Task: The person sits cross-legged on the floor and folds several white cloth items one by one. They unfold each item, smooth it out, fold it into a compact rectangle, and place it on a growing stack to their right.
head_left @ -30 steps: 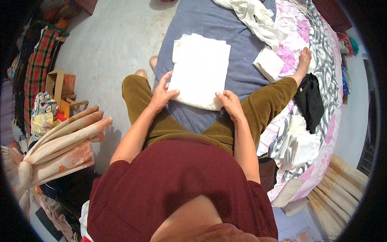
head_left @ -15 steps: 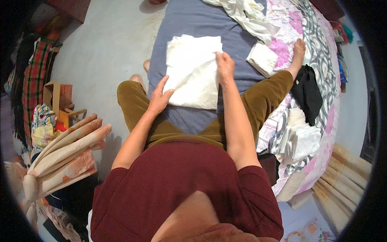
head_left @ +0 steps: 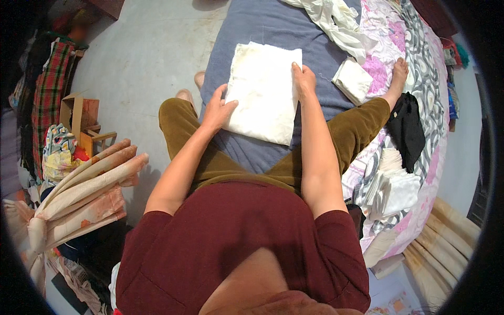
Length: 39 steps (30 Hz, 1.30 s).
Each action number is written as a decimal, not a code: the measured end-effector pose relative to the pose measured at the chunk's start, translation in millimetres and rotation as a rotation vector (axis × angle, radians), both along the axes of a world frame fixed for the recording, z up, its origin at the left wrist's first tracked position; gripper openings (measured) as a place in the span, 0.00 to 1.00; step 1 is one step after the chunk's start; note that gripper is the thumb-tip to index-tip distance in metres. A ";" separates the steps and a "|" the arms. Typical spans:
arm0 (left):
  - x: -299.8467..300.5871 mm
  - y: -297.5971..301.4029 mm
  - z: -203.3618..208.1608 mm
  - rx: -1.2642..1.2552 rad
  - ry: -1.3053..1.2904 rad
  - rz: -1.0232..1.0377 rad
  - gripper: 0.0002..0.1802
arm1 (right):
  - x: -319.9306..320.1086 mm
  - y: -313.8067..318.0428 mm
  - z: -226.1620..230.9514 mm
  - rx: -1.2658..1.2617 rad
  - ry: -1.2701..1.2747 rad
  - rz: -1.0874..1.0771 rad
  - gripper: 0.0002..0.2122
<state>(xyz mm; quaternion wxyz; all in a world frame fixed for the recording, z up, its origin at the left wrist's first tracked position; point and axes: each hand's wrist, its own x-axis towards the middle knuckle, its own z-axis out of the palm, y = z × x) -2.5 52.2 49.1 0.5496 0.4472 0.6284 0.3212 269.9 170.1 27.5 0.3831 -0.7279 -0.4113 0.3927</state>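
A white cloth [head_left: 265, 97], folded into a rectangle, lies on the blue-grey blanket [head_left: 241, 23] between my spread legs. My left hand [head_left: 218, 111] holds its left edge near the lower corner, with the thumb on top. At the upper right edge my right hand [head_left: 304, 83] pinches the cloth, thumb above and the other fingers partly hidden beneath or behind it. A loose thread shows above the far edge. To the right, by my outstretched leg, sits a smaller folded white cloth [head_left: 352, 80].
Crumpled white fabric [head_left: 336, 23] spreads at the far end of the bed. A black garment [head_left: 405, 131] and a stack of folded white cloths [head_left: 391, 194] lie on the patterned sheet at right. A tied curtain [head_left: 84, 202] and a small wooden stool [head_left: 94, 137] stand at left.
The whole view has shifted slightly, so most things appear a little farther right. The folded cloth has turned slightly; both hands keep hold of its edges.
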 end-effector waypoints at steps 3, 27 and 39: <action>-3.5 1.9 -20.9 0.125 0.205 -0.023 0.38 | 7.5 15.9 -24.1 0.025 -0.032 -0.043 0.16; 37.0 111.7 -1.6 0.746 1.212 -0.599 0.31 | -54.3 -139.5 7.4 0.138 -0.892 0.516 0.32; -29.2 102.5 8.9 0.982 1.048 -0.949 0.32 | 30.7 -112.0 26.2 0.379 -0.985 0.827 0.20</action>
